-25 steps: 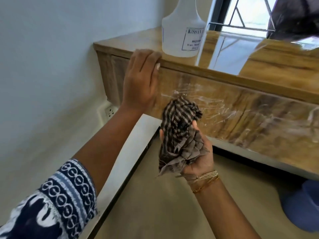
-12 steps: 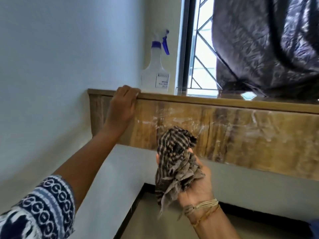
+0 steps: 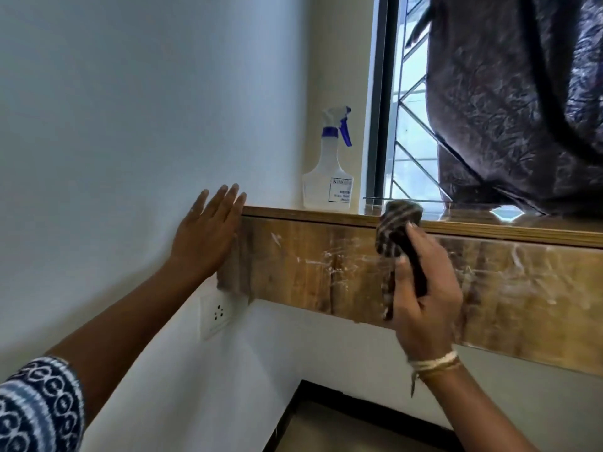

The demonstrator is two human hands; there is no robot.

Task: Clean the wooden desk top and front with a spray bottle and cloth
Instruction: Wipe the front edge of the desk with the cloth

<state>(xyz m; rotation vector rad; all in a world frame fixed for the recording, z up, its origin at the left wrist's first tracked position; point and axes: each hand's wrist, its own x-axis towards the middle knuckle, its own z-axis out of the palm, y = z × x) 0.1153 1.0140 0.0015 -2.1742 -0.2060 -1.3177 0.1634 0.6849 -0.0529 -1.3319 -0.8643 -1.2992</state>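
Note:
The wooden desk front (image 3: 310, 272) runs across the middle, streaked with white smears, seen from below its top edge. My right hand (image 3: 424, 288) grips a bunched brown checked cloth (image 3: 396, 226) and holds it against the front panel just under the desk's lip. My left hand (image 3: 205, 236) is flat with straight fingers against the white wall at the desk's left end. A white spray bottle (image 3: 328, 177) with a blue trigger stands upright on the desk top near the window corner.
A white wall socket (image 3: 217, 316) sits below the desk's left end. A window with a metal grille (image 3: 408, 151) and a dark curtain (image 3: 515, 102) lie behind the desk at right. Floor with a dark skirting strip (image 3: 313, 396) shows below.
My left hand has let go of the desk's top edge and now lies flat on the wall. My right hand has raised the cloth onto the front panel. The view has dropped lower.

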